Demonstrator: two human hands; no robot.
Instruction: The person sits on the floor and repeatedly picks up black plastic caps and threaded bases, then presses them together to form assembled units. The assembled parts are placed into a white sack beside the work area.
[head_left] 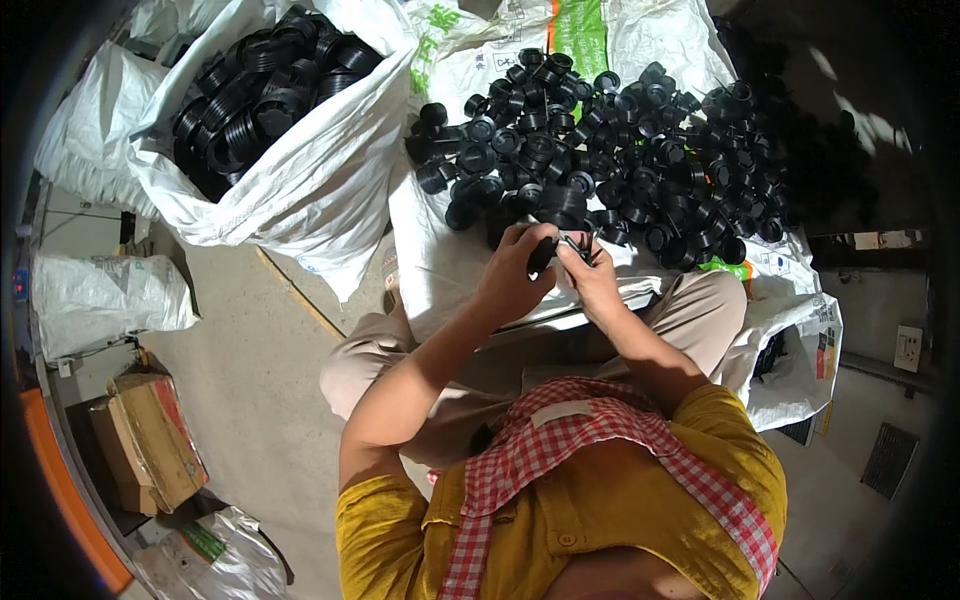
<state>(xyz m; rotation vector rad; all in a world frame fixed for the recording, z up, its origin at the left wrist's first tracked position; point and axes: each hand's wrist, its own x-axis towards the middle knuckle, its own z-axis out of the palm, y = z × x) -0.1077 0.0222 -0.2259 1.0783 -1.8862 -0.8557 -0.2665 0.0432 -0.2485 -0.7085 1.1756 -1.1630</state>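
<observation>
In front of my lap my left hand is closed around a black plastic cap. Close beside it, on the right, my right hand grips a slim dark tool with a shiny edge, its kind too small to tell. The tool's tip is near the cap; whether they touch I cannot tell. Just beyond my hands lies a wide heap of black plastic caps, round and ribbed, spread over white woven sacking.
At the upper left stands an open white sack filled with larger black ribbed caps. Another white sack sits by my right knee. A cardboard box and a plastic bag are on the left. A wall socket is at right.
</observation>
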